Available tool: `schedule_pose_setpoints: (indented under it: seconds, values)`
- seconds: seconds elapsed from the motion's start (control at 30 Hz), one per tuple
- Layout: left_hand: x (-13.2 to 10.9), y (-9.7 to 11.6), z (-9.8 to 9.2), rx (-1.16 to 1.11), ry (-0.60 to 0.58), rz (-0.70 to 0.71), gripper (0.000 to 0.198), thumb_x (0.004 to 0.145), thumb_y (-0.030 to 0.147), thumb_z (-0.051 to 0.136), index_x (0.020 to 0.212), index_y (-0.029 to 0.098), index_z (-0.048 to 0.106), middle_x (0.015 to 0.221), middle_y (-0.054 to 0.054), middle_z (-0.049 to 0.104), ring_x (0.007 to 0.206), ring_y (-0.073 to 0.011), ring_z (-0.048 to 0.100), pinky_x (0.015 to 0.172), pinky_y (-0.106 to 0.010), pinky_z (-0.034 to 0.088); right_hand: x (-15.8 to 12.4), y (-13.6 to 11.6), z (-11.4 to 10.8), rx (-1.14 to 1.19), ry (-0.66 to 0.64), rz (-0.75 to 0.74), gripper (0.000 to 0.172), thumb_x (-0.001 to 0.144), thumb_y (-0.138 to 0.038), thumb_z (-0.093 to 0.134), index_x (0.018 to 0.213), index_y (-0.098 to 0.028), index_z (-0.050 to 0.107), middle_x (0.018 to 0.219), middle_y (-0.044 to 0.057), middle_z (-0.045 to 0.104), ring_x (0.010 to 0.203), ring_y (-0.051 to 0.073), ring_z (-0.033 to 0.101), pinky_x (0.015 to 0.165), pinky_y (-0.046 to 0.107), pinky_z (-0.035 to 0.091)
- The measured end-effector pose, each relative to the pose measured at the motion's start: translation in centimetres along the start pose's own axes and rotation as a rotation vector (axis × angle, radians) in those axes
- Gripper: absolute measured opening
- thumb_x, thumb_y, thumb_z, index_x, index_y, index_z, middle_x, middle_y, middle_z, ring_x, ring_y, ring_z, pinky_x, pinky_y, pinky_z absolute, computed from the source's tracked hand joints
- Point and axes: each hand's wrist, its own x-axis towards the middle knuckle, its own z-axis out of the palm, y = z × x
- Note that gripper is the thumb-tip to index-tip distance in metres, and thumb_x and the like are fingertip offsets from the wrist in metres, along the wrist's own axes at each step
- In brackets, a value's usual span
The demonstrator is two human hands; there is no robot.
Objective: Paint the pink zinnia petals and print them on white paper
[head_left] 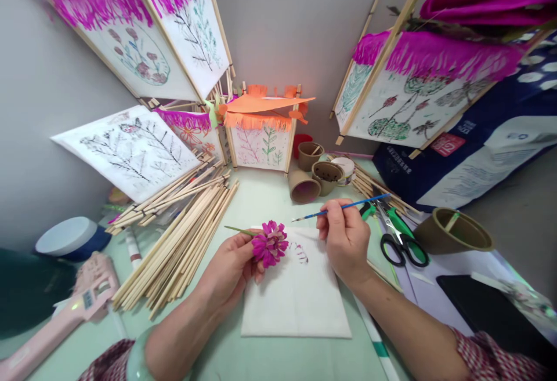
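A magenta flower (pixel 270 243) with a short green stem is pinched in my left hand (pixel 237 262), over the left part of a white sheet (pixel 296 311). Small purple marks (pixel 299 252) show on the sheet just right of the petals. My right hand (pixel 346 242) grips a thin blue paintbrush (pixel 354 203). Its bristle tip points left and hangs above the sheet's upper edge, apart from the marks. The sheet lies flat on the pale green tabletop.
Bundled wooden sticks (pixel 183 247) lie left, beside a pink glue gun (pixel 65 323). Brown pots (pixel 304 187) stand behind the sheet; another pot (pixel 452 230) is right, near black-handled scissors (pixel 402 247). Painted lanterns (pixel 261 146) with fringes stand at the back, and others hang above.
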Motion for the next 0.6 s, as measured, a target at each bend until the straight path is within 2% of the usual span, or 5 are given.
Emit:
schedule_pose_setpoints:
  seconds: [0.13,0.23,0.33,0.6]
  values:
    - [0.2,-0.1,-0.2,-0.002,-0.002,-0.001,0.035,0.057,0.031,0.089,0.076,0.011,0.068,0.051,0.002,0.054,0.044,-0.0077,0.042,0.039,-0.019,0.035,0.0,-0.3,0.1,0.092,-0.029,0.023,0.028,0.098,-0.042,0.050,0.082,-0.020,0.057,0.058,-0.005,0.057,0.045,0.008,0.051,0.046,0.021,0.041]
    - [0.4,-0.2,-0.4,-0.007,-0.031,-0.004,0.034,0.062,0.036,0.087,0.070,0.012,0.065,0.049,0.001,0.054,0.043,-0.0073,0.042,0.039,-0.019,0.035,0.3,-1.2,0.0,0.300,-0.048,0.099,0.027,0.097,-0.042,0.052,0.081,-0.021,0.057,0.056,-0.006,0.058,0.041,0.008,0.050,0.040,0.020,0.039]
    - [0.5,-0.3,-0.7,-0.041,-0.046,-0.011,0.029,0.067,0.033,0.083,0.069,0.012,0.063,0.050,0.001,0.053,0.044,-0.0070,0.042,0.039,-0.018,0.035,0.4,-2.2,-0.1,0.468,-0.067,0.143,0.025,0.097,-0.039,0.053,0.080,-0.020,0.057,0.058,-0.004,0.063,0.041,0.008,0.053,0.040,0.021,0.039]
    - [0.2,0.3,-0.5,-0.182,-0.066,-0.103,0.018,0.072,0.016,0.076,0.071,0.011,0.059,0.057,0.003,0.048,0.047,-0.0054,0.040,0.041,-0.017,0.034,-0.1,-2.8,0.1,0.493,-0.202,0.139,0.020,0.096,-0.037,0.054,0.087,-0.020,0.060,0.069,0.001,0.073,0.044,0.012,0.062,0.044,0.025,0.043]
